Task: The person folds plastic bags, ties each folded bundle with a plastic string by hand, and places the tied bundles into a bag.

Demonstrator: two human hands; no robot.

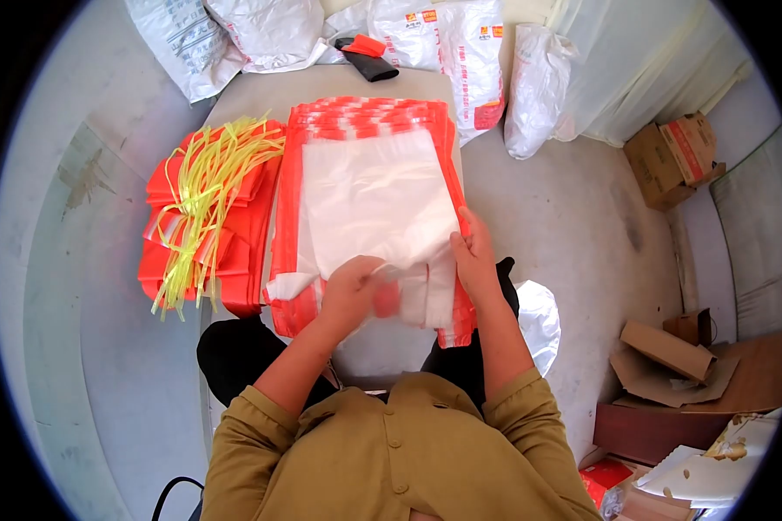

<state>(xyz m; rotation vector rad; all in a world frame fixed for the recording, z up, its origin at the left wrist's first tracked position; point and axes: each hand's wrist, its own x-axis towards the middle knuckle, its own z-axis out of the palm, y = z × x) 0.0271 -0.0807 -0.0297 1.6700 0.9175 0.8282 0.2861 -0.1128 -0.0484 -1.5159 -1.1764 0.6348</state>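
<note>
A stack of red-bordered plastic bags lies in front of me, and a translucent white bag is spread on top of it. My left hand is closed at this bag's near edge, pinching its crumpled, partly blurred plastic. My right hand is at the right edge, its thumb on top and its fingers round the side of the plastic. To the left, folded red bags are piled up with bunches of yellow ties on them.
White printed sacks line the back of the table, with a black and red item beside them. Cardboard boxes stand at the right wall, and opened cardboard lies at lower right. A silvery bag is by my right leg.
</note>
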